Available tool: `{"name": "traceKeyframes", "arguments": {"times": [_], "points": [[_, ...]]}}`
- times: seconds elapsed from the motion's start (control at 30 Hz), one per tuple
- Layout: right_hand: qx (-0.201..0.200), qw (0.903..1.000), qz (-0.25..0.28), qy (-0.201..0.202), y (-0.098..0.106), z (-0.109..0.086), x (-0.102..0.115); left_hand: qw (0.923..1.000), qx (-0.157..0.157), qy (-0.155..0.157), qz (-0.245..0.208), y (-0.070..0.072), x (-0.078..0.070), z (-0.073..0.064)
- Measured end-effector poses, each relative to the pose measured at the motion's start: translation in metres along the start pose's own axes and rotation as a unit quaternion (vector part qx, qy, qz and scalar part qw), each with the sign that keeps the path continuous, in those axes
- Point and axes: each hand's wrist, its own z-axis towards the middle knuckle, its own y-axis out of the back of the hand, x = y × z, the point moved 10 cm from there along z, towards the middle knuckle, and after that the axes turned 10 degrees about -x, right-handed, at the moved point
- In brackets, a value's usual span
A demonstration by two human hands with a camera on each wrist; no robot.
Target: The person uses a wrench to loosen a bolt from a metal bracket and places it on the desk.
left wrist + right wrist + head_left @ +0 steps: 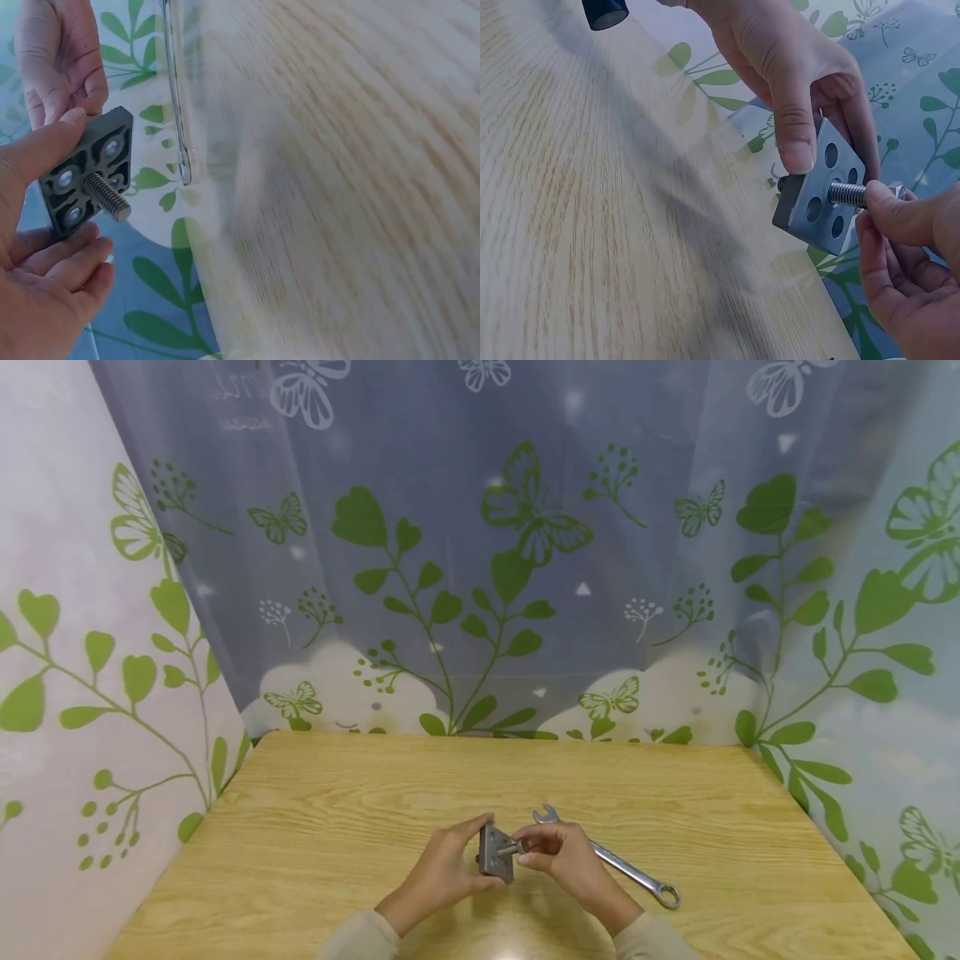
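My left hand (442, 868) grips a small square grey plate (493, 853) by its edges, thumb on one side and fingers on the other, holding it upright above the table. A threaded bolt (847, 194) passes through the plate's centre hole, with several round holes around it. In the left wrist view, the threaded end of the bolt (109, 196) sticks out of the recessed face. My right hand (566, 860) pinches the bolt at its head end between thumb and fingers. Just beyond that hand lies a silver combination wrench (633, 871), partly hidden behind it.
The wood-grain table (360, 793) spans the space below the hands. A curtain (465, 635) printed with leaves and butterflies hangs along its back and both sides. A dark cylindrical object (606, 13) shows at the top of the right wrist view.
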Motion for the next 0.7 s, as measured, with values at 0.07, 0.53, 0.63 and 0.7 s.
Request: {"name": "traceKeyframes", "arguments": {"times": [0.07,0.53,0.63,0.7], "points": [[0.002,1.0000,-0.001,0.002,-0.001,0.000,0.001,1.0000,0.002,-0.002,-0.003,-0.001,0.000,0.000],[0.066,0.9975,0.013,-0.021,-0.009,-0.004,-0.002,0.9986,-0.049,0.000,-0.019,0.007,0.001,0.001],[0.096,0.9929,0.039,-0.059,-0.013,-0.007,-0.008,0.9977,-0.065,-0.005,-0.015,0.009,0.000,0.001],[0.109,0.9882,0.065,-0.086,-0.017,-0.008,-0.011,0.9974,-0.070,-0.009,-0.015,0.009,-0.001,0.000]]}}
